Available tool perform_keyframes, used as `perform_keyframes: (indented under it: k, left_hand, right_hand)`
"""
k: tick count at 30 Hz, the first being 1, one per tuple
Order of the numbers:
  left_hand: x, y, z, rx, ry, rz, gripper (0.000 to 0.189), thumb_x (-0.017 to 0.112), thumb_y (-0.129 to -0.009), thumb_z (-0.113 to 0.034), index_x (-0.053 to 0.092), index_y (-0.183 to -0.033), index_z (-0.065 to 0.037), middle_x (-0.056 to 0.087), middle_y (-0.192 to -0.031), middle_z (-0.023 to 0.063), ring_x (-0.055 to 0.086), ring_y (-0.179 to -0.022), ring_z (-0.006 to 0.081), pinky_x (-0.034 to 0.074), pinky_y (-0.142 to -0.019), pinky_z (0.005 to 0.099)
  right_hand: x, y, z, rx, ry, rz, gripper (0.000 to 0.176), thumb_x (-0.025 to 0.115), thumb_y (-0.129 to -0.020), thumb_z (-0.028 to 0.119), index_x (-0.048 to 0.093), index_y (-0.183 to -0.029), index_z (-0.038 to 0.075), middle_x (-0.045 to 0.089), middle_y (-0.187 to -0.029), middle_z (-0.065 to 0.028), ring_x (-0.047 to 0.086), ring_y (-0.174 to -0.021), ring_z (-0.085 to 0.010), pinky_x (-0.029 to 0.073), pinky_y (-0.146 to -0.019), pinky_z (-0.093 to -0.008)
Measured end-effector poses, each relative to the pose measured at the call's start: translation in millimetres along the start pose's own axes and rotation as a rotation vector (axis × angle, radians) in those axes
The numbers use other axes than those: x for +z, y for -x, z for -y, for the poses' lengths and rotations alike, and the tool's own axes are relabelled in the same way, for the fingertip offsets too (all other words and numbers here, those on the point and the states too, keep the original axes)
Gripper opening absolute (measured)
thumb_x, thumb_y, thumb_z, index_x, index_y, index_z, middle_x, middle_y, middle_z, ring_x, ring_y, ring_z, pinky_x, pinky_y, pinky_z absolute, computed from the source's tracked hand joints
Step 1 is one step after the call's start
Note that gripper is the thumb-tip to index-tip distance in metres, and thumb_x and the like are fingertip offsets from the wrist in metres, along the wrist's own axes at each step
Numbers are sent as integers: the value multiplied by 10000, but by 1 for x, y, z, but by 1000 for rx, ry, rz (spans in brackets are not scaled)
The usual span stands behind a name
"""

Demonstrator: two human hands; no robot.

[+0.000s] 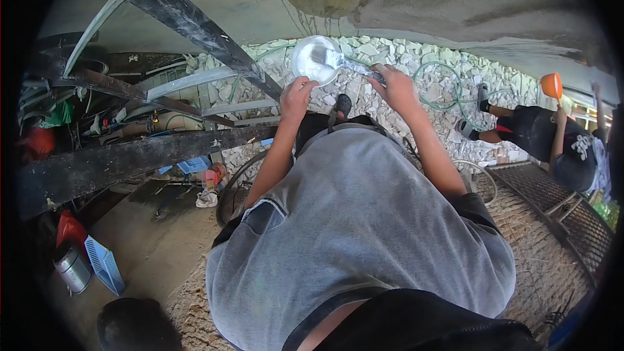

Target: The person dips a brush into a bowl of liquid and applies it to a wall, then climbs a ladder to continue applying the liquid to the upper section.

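My left hand pinches the near rim of a round white bowl with whitish contents. In my right hand, fingers wrap the handle of a paintbrush. The brush's broad, pale-coated head reaches over the bowl, its tip down in the white contents. Both forearms stretch forward from my body, and the bowl hangs above the broken stones.
Ahead rises a grey wall with a darker wet patch. A dark metal frame slants across the left. A green hose loops over the stones. On the right is another person with an orange scoop.
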State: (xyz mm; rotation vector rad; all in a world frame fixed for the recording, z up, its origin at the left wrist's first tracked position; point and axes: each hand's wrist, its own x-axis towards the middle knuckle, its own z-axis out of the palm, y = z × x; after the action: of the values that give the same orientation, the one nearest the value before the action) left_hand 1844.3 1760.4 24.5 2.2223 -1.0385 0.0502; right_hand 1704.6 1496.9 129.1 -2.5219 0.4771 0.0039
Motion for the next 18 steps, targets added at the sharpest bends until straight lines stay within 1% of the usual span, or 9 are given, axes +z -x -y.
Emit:
perform_keyframes:
  k: [5,7,10,11,12,14,15,16,18]
  left_hand:
    - [-3,-2,4,-5,-6,-18,278,732,-772,3,755,-990,-167,642,-998,42,689,-849,295,554,-736,426]
    - [-4,1,3,-20,0,-22,271,732,-774,2,756,-987,-165,642,-998,44,689,-850,296,555,-737,426]
    - [-8,-3,2,-47,-9,-42,257,732,-783,-3,761,-980,-165,640,-991,48,690,-848,298,556,-733,426]
    - [-10,-4,1,-51,-7,-47,251,733,-788,-7,764,-979,-166,639,-986,48,689,-846,299,555,-730,428]
    - [-11,-5,1,-53,-4,-52,245,734,-792,-12,766,-978,-167,638,-981,48,689,-844,300,555,-727,429]
    - [-11,-5,2,-62,4,-71,240,736,-794,-18,768,-978,-169,637,-979,46,689,-843,300,554,-726,429]
    - [-11,-5,2,-66,11,-87,236,739,-795,-23,770,-977,-171,636,-976,44,689,-843,301,553,-725,428]
    - [-11,-5,3,-67,11,-88,236,739,-795,-23,770,-977,-171,636,-976,44,689,-843,301,553,-725,428]
    - [-10,-3,5,-92,-12,-72,237,744,-793,-26,772,-977,-172,637,-978,40,687,-845,302,553,-728,428]
  right_hand:
    - [-2,-9,-3,-23,-61,9,299,713,-943,318,704,-1139,92,728,-1028,-160,697,-911,-394,551,-780,-458]
    - [-5,-11,-5,-62,-70,-72,315,700,-950,361,713,-1122,97,730,-1003,-170,705,-895,-389,560,-772,-460]
    - [-29,-13,3,-26,-156,-21,314,717,-942,355,729,-1089,78,735,-941,-184,707,-863,-401,555,-765,-458]
    - [-34,-13,3,-75,-196,-70,317,735,-935,336,735,-1091,60,728,-866,-187,704,-759,-370,542,-711,-428]
    - [-44,-13,6,-79,-195,-66,317,735,-935,336,735,-1091,60,728,-866,-187,704,-759,-370,542,-711,-428]
    - [-64,-11,12,36,-269,50,312,751,-935,307,735,-1112,51,706,-813,-178,663,-669,-278,515,-658,-368]
    - [-66,-11,8,71,-320,54,312,766,-932,294,734,-1123,50,669,-749,-134,586,-629,-164,476,-623,-310]
    - [-69,-11,6,70,-319,56,312,766,-932,294,734,-1123,50,669,-749,-134,586,-629,-164,476,-623,-310]
    - [-76,-11,2,65,-377,1,302,747,-959,283,731,-1118,26,676,-757,-43,558,-645,-116,457,-613,-288]
